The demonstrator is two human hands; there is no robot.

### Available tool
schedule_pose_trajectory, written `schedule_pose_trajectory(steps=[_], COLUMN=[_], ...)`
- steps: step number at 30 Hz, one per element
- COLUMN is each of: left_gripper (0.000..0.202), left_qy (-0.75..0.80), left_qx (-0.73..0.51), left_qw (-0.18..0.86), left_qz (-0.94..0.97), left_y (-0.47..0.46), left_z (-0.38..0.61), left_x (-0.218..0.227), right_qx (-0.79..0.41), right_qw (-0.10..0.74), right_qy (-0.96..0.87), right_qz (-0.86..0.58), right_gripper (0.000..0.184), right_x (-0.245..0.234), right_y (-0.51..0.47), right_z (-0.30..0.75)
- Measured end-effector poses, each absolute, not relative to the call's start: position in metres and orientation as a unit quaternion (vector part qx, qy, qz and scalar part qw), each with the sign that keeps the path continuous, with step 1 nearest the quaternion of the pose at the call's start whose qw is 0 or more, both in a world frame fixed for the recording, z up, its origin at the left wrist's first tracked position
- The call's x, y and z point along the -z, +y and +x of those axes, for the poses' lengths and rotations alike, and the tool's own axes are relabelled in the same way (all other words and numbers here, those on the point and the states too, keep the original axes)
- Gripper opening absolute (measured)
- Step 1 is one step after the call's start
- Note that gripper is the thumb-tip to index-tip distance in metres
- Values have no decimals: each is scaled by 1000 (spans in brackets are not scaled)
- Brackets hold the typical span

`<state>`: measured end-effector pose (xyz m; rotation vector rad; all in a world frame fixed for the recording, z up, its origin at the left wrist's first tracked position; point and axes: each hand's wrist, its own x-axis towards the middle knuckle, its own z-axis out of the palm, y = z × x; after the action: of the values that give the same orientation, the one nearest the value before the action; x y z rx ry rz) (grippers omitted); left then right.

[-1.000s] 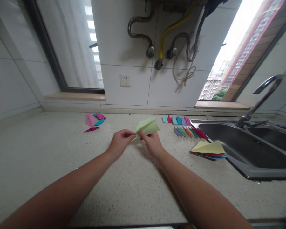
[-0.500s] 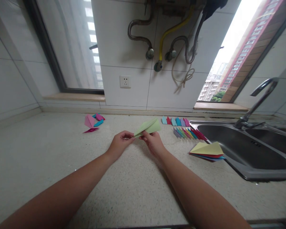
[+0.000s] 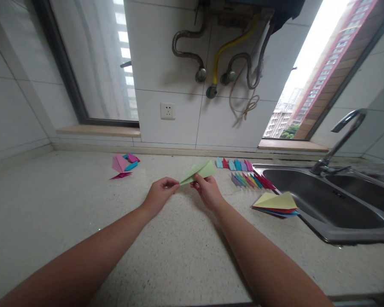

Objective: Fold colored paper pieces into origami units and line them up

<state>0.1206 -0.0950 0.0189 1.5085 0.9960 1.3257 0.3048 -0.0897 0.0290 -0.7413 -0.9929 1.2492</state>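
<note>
A light green sheet of folded paper (image 3: 198, 169) is held just above the counter, its narrow tip pointing left and its wider end to the right. My left hand (image 3: 160, 192) pinches the narrow tip between thumb and fingers. My right hand (image 3: 207, 190) grips the lower edge near the middle, thumb on the near face and fingers underneath. Right of my right hand lies a stack of folded papers (image 3: 275, 201), pale yellow on top with red and blue below. The underside of the green paper is hidden.
Small folded paper pieces stand in two rows, a back row (image 3: 234, 164) and a front row (image 3: 252, 180). Pink and blue folded papers (image 3: 119, 163) lie at the back left of the counter (image 3: 166, 256). A steel sink (image 3: 326, 232) with a tap (image 3: 345, 136) is on the right.
My right thumb and fingers have shifted slightly along the green paper, to the right. My left hand keeps its pinch on the tip. The view has tilted a little.
</note>
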Motion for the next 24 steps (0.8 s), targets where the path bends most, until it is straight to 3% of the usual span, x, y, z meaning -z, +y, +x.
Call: schedule_pose_trajectory(steps=[14, 24], left_gripper=[22, 24], left_qy=[356, 360], left_qx=[-544, -485], left_qw=[425, 437], left_qz=[630, 667], left_y=[-90, -99], left_z=[120, 123], left_x=[-8, -12], right_qx=[-566, -543], right_qw=[652, 701], right_qy=[-433, -379], right_qz=[-256, -265], right_gripper=[22, 48], right_x=[-34, -39], right_y=[-86, -86], right_z=[319, 322])
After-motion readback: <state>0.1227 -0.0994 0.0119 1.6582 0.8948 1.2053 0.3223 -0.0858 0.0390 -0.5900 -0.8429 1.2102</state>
